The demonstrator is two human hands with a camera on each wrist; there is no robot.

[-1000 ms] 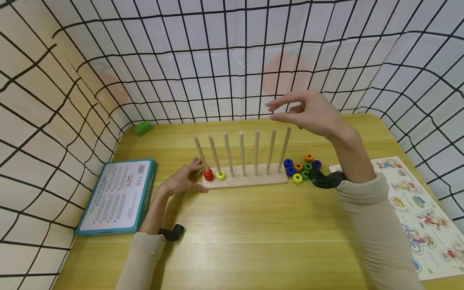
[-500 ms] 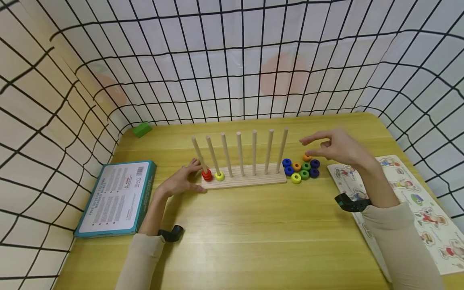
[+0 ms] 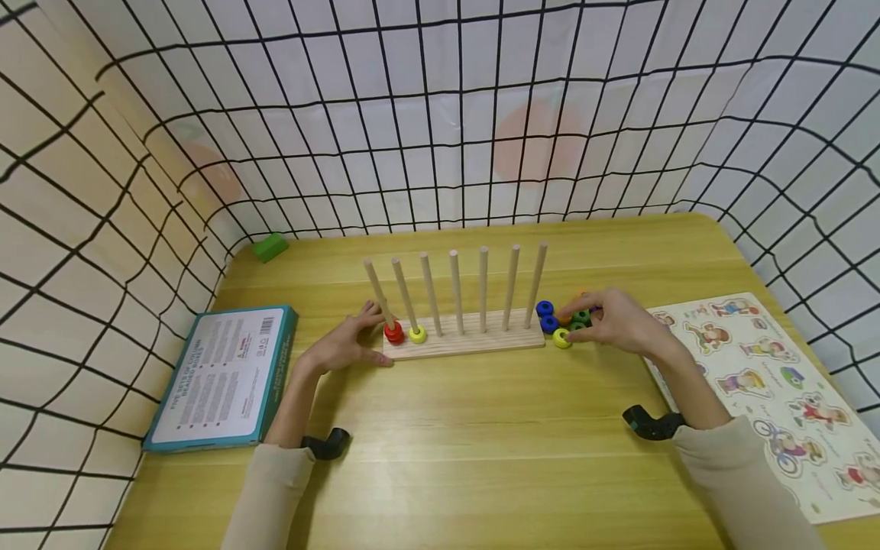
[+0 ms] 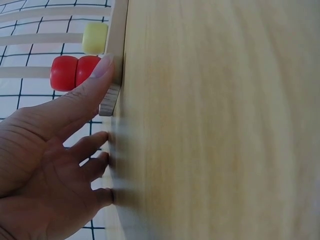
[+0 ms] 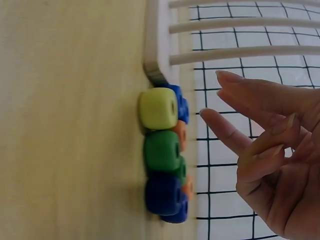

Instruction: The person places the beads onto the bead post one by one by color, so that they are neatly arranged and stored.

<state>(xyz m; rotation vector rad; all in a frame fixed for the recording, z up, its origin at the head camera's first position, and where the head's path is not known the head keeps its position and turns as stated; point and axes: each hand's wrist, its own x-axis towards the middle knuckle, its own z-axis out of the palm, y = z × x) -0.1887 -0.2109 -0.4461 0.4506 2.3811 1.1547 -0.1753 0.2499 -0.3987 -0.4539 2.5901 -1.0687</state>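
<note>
I have the two hands well apart at mid-height of the head view. The left hand is at the left end of the rack, its thumb lying against the front edge of the base and its fingers spread, tips down on the table behind that end. The rack stands in the middle of the frame, seven upright rods on a pale base. On its leftmost rod I count two red beads, and on the next rod sits a yellow bead.

My right hand is right of centre, over the loose beads beside the rack's right end: blue, orange, green, dark blue and one yellow. From the head view, its thumb tip appears right at the loose yellow one. The right wrist view shows me thumb and forefinger parted, with a gap to the beads, so I cannot tell whether they touch; other fingers curl toward the palm.

At left in the head view lies a box, with a green block further up. A puzzle board fills the lower right, partly under the right forearm.
</note>
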